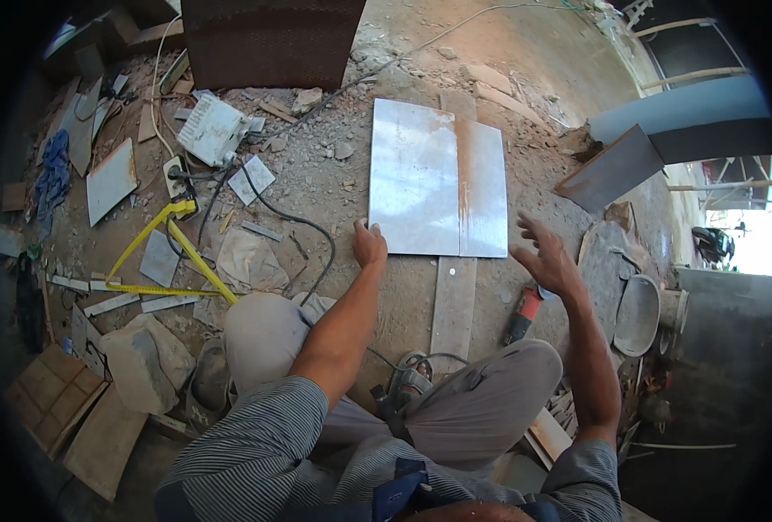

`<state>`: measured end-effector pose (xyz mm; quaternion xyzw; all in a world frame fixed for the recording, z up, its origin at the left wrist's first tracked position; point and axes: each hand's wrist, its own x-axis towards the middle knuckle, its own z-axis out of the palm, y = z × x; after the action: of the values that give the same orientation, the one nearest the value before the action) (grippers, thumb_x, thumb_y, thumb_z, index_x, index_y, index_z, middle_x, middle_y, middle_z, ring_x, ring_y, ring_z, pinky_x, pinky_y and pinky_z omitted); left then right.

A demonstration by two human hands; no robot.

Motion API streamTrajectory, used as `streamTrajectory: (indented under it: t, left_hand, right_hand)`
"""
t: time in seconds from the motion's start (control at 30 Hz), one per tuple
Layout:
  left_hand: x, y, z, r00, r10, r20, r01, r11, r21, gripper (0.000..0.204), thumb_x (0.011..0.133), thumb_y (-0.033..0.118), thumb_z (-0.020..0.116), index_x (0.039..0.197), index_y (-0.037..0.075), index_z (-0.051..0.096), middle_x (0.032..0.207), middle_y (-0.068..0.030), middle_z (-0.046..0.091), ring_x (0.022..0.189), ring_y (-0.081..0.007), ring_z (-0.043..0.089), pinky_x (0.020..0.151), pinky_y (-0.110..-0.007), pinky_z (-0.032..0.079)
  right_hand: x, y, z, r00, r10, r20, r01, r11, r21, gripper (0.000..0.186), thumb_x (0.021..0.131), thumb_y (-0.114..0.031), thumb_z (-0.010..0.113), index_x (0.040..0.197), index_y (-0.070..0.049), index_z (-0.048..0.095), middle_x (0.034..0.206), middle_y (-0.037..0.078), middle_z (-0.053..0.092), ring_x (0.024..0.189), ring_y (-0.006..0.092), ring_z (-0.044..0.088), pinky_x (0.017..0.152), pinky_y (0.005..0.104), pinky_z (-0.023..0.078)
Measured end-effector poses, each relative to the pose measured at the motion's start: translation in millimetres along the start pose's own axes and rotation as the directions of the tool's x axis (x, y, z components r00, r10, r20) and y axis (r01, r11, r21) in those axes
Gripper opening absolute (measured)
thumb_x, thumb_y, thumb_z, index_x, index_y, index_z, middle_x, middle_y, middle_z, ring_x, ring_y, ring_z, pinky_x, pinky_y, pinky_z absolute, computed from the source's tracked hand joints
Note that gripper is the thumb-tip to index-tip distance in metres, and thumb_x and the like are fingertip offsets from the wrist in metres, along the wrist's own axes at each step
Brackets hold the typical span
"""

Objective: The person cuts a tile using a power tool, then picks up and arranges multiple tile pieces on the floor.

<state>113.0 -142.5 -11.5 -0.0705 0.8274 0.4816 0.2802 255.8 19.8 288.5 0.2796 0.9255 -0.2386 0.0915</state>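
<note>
A glossy pale grey panel (412, 174), split by a vertical seam with a brown-stained band beside it, lies on a flat board strip (451, 304) on the dusty ground. My left hand (370, 245) holds the panel at its lower left edge, fingers curled on it. Just off the panel's right edge, my right hand (547, 257) is open, fingers spread, touching nothing that I can see. Beneath it lies a red and black angle grinder (522, 315), partly hidden by my hand and beside my right knee, with a black cord below.
Rubble, offcuts, a yellow tape measure (214, 270), a power strip (177, 183) with cords and a white metal housing (212, 130) lie left. A dark brown block (264, 39) stands at the back. A leaning slab (609, 170) and an oval grey pan (636, 315) are at right.
</note>
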Motion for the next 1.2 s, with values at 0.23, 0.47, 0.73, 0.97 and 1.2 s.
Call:
streamTrajectory:
  t: [0.23,0.47,0.73,0.97,1.2]
  left_hand:
    - [23.2,23.8,-10.2,0.98,-0.04,0.197,-0.009,0.97,0.242,0.048,0.1,0.03,0.037,0.14,0.004,0.035,0.121,-0.0297,0.058,0.111,-0.0448,0.057,0.094,-0.051,0.043]
    - [15.4,66.6,-35.0,0.956,0.148,0.253,-0.215,0.94,0.264,0.05,0.099,0.025,0.035,0.146,0.011,0.029,0.122,-0.0301,0.057,0.112,-0.0451,0.057,0.095,-0.052,0.042]
    - [43.1,118.6,-64.6,0.883,0.189,0.43,-0.224,0.974,0.033,0.049,0.1,0.022,0.035,0.145,0.003,0.031,0.125,-0.0248,0.056,0.108,-0.0335,0.059,0.093,-0.041,0.045]
    - [60.3,89.7,-57.9,0.851,0.302,0.43,-0.178,0.936,-0.304,0.042,0.1,0.014,0.033,0.14,0.0,0.039,0.127,-0.0198,0.055,0.11,-0.0271,0.056,0.095,-0.039,0.043]
    - [41.1,59.9,-35.6,0.917,0.226,0.329,-0.259,0.964,0.059,0.048,0.098,0.011,0.039,0.145,0.004,0.032,0.133,-0.024,0.052,0.121,-0.0348,0.053,0.1,-0.04,0.04]
  right_hand:
    - [-8.0,-66.9,53.1,0.961,-0.236,0.147,0.158,0.898,0.411,0.061,0.086,-0.026,0.067,0.136,0.001,0.046,0.122,0.022,0.061,0.107,0.0323,0.062,0.095,0.039,0.047]
    - [35.3,12.1,75.6,0.967,0.141,-0.213,-0.061,0.937,0.343,0.06,0.083,-0.029,0.067,0.129,0.006,0.052,0.12,0.028,0.06,0.106,0.0385,0.062,0.092,0.0409,0.049]
    - [78.6,48.9,101.8,0.856,0.458,-0.241,-0.339,0.848,0.407,0.057,0.079,-0.031,0.063,0.117,0.011,0.055,0.109,0.034,0.061,0.104,0.0444,0.06,0.091,0.0445,0.048]
    - [98.5,55.8,132.5,0.92,0.367,-0.136,-0.315,0.901,0.298,0.045,0.08,-0.028,0.061,0.101,0.012,0.062,0.094,0.03,0.066,0.089,0.0397,0.066,0.08,0.043,0.052]
    - [111.0,64.6,177.2,0.718,0.691,0.08,-0.648,0.622,0.44,0.046,0.082,-0.012,0.055,0.123,0.01,0.05,0.123,0.03,0.057,0.116,0.04,0.057,0.097,0.0434,0.047]
